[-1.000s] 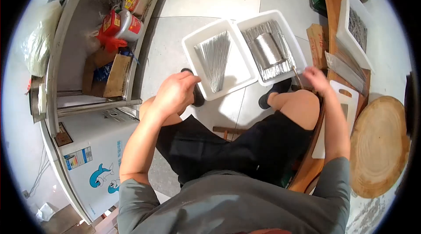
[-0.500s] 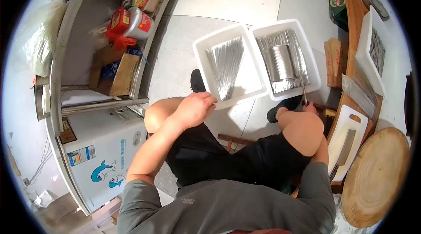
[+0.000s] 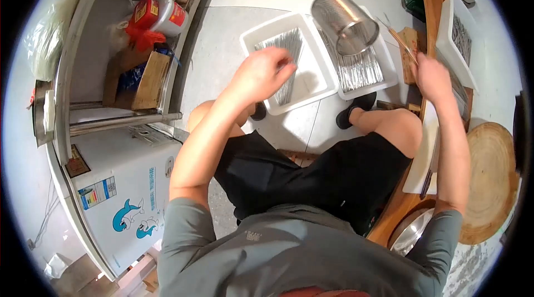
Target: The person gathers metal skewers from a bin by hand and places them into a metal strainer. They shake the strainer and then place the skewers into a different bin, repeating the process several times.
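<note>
My right hand (image 3: 433,77) is closed round the thin handle of a deep cylindrical metal strainer (image 3: 347,23), which hangs tilted above the right white tub (image 3: 388,58). Thin metal skewers (image 3: 359,72) lie side by side in that tub, partly hidden by the strainer. Over the left white tub (image 3: 328,83) hovers my left hand (image 3: 264,74), its curled fingers smeared by motion. Below it, more thin metal skewers (image 3: 286,88) are fanned out in the left tub, and the hand covers part of them.
A metal-framed shelf (image 3: 125,119) with bottles and a cardboard box (image 3: 147,80) stands at the left, above a white appliance (image 3: 133,169). On the right, a wooden bench bears a third white tub (image 3: 445,35), a cutting board (image 3: 413,180) and a round wooden block (image 3: 489,186).
My right hand has risen and moved right, lifting the strainer out of the right tub and tilting it. My left hand has left the left tub's near rim and moved up over the tub.
</note>
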A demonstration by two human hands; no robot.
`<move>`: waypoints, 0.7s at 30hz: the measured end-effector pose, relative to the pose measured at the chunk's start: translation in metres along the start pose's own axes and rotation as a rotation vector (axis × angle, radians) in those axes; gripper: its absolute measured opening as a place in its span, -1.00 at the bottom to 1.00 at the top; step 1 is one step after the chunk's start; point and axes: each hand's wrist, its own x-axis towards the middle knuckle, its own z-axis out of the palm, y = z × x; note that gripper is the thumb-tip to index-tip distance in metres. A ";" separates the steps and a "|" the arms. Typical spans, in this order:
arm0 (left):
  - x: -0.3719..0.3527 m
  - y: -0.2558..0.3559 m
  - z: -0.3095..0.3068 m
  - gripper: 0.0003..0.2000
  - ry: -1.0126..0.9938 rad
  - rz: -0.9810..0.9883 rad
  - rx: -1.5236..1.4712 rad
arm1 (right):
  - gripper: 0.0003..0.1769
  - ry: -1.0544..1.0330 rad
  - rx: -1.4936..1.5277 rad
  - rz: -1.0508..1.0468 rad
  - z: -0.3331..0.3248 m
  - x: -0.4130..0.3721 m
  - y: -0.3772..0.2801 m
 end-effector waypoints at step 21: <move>0.033 -0.063 -0.001 -0.90 0.501 -0.413 -0.687 | -0.35 0.294 0.932 0.371 0.150 0.231 -0.018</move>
